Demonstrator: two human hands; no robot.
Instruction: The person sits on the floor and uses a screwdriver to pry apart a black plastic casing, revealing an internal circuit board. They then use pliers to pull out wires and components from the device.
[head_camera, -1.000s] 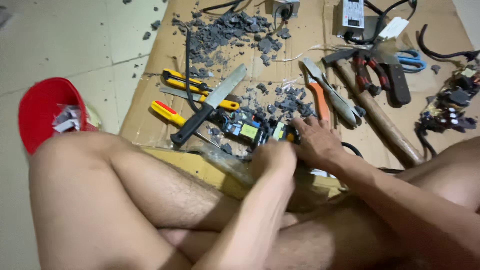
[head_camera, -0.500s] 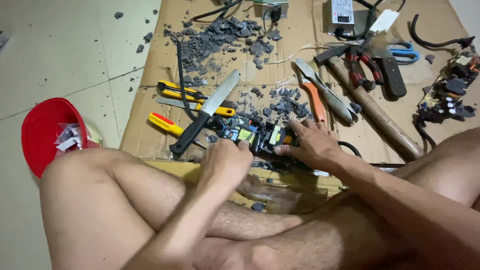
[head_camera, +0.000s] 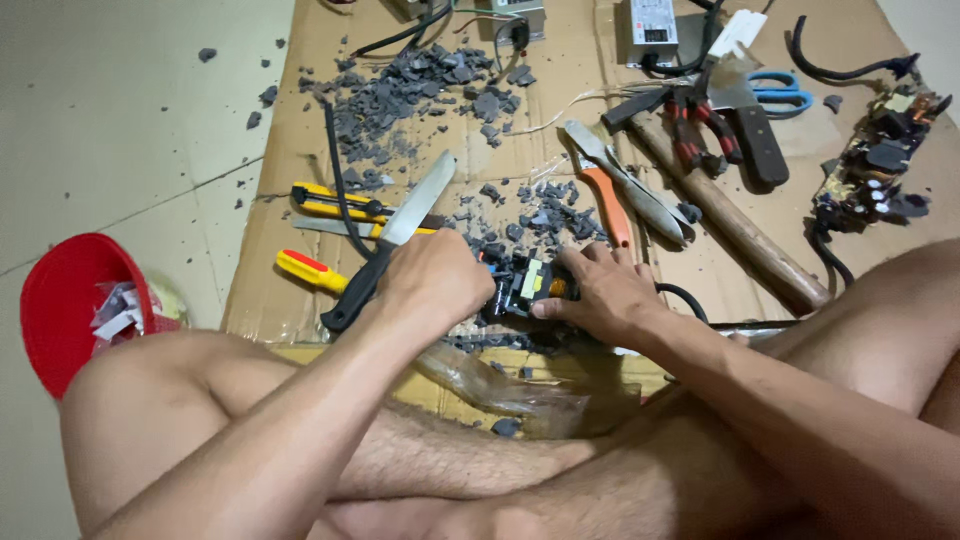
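Observation:
A small black circuit board (head_camera: 525, 285) with yellow and green parts lies on the cardboard sheet (head_camera: 560, 110) in front of my crossed legs. My right hand (head_camera: 600, 295) grips its right end with the fingers spread over it. My left hand (head_camera: 435, 275) is curled in a fist at the board's left end. This hand also lies across the middle of a knife (head_camera: 415, 205) with a black handle. What its fingers hold is hidden under the hand.
Grey broken bits (head_camera: 420, 90) are scattered over the cardboard. Left of the knife lie a yellow utility cutter (head_camera: 335, 203) and a yellow-handled screwdriver (head_camera: 310, 268). A hammer (head_camera: 735, 225), pliers (head_camera: 700, 125), an orange-handled tool (head_camera: 610, 205), blue scissors (head_camera: 780, 92) and another circuit board (head_camera: 880, 165) lie to the right. A red bowl (head_camera: 60, 300) stands on the floor at left.
My left hand has moved up and to the left, from near my right hand to the board's left end over the knife. My right hand has stayed on the board.

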